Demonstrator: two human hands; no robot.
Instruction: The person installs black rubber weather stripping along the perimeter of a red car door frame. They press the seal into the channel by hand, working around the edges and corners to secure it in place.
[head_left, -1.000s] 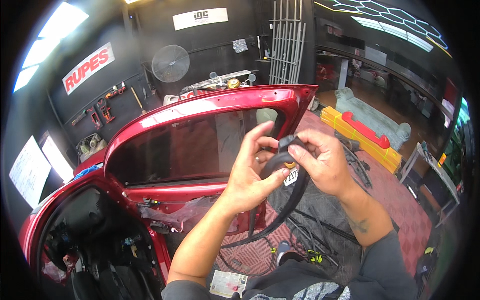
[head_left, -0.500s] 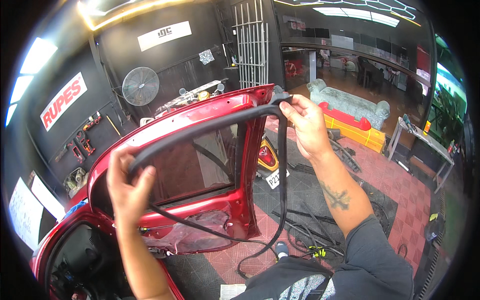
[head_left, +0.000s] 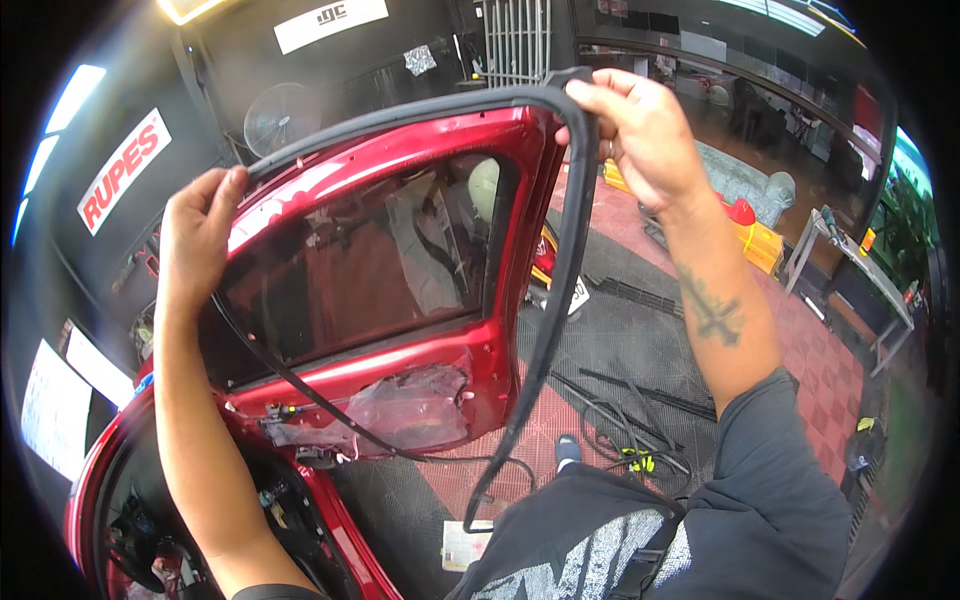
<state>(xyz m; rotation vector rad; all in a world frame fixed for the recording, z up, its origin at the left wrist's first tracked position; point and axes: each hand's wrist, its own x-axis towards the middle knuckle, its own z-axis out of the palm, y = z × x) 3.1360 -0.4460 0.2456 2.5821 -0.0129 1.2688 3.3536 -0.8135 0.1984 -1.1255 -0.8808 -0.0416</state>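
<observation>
A long black rubber door seal [head_left: 574, 215] hangs as a loop between my raised hands. My left hand [head_left: 200, 225] pinches it near the upper left of a red car door [head_left: 445, 352]. At the door's upper right corner, my right hand [head_left: 640, 130] grips the seal between thumb and fingers where it bends sharply. The span between my hands follows the door's top edge; I cannot tell whether it touches. The rest drops past the door's right edge, curves near the floor and runs back up across the inner panel. Dark glass [head_left: 350, 260] fills the door's window.
The car's red door opening [head_left: 335, 520] lies at the lower left. Several black strips [head_left: 640, 420] are heaped on the tiled floor to the right. Behind the door stands a fan [head_left: 280, 120]. Further right are a grey sofa [head_left: 735, 180] and a workbench [head_left: 850, 260].
Both hands have risen with the seal, the left one also moving left. The seal's upper span has gone from across the window to along the door's top edge. The view has tipped downward.
</observation>
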